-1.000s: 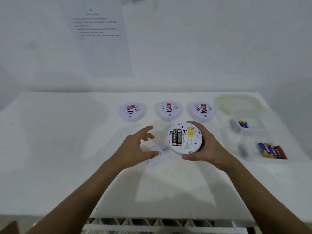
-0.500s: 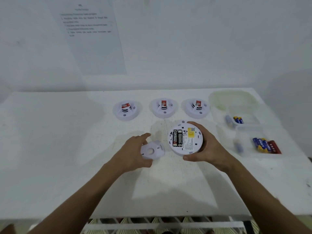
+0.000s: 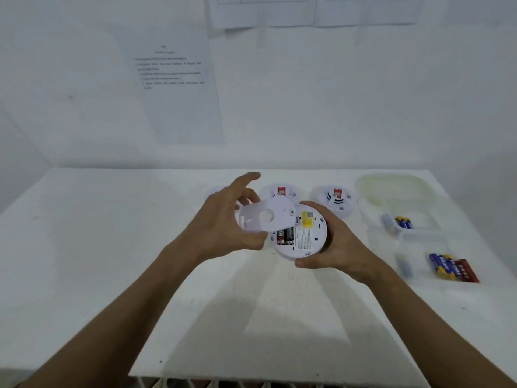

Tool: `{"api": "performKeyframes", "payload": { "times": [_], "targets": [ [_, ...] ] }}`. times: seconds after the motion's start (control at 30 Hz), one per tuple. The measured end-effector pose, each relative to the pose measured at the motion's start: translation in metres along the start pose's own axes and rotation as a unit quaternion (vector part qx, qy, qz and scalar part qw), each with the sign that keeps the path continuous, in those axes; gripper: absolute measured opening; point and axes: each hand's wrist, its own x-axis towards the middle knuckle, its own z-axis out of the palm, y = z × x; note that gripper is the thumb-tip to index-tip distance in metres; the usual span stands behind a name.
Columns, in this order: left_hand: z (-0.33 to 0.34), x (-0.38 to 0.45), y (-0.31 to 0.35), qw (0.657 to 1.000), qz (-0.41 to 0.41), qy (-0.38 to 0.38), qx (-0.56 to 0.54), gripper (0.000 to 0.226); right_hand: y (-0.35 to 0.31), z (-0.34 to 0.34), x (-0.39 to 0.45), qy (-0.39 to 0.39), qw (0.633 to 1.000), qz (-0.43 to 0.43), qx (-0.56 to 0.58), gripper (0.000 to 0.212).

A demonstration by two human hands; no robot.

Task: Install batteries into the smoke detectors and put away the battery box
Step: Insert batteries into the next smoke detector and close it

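Nearest the camera, two bare forearms reach over the white worktop [image 3: 84,247]. The right hand [image 3: 335,247] cups a round white smoke detector [image 3: 303,236] with its back turned up, the grip curled round the rim: the thumb lies on the near edge and the fingers wrap the far side. In the detector's open bay lie two black batteries [image 3: 284,236] side by side; on one the letters "EV" can be read, the rest being covered. Beside them a yellow sticker [image 3: 307,219] sits above a white label with fine print too small to read. The left hand [image 3: 223,222] pinches a white cover plate [image 3: 265,217] with a round hole in its middle, thumb under its near edge and fingers behind, index finger raised; the plate is tilted and overlaps the left part of the detector's back. To the right a clear plastic battery box [image 3: 419,236] stands open on the worktop, holding blue-and-yellow batteries [image 3: 444,267] and a red one [image 3: 465,271] in the near compartment and two more blue ones [image 3: 404,222] farther back; their print is blurred. Behind the hands two more detectors [image 3: 337,198] with red stickers rest face up. On the wall hangs a printed sheet [image 3: 173,79], its lines illegible.
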Motion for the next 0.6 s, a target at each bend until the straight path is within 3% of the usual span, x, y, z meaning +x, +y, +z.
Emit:
{"api": "performKeyframes", "payload": {
  "times": [0.13,0.6],
  "targets": [
    [0.005,0.001,0.007,0.998,0.020,-0.062,0.013,0.098,-0.006,0.011,0.008,-0.008,1.000,-0.011,-0.008,0.092],
    [0.011,0.003,0.009,0.996,0.008,-0.082,0.043,0.084,-0.004,0.016,0.009,-0.003,1.000,-0.003,-0.029,0.095]
  ]
}}
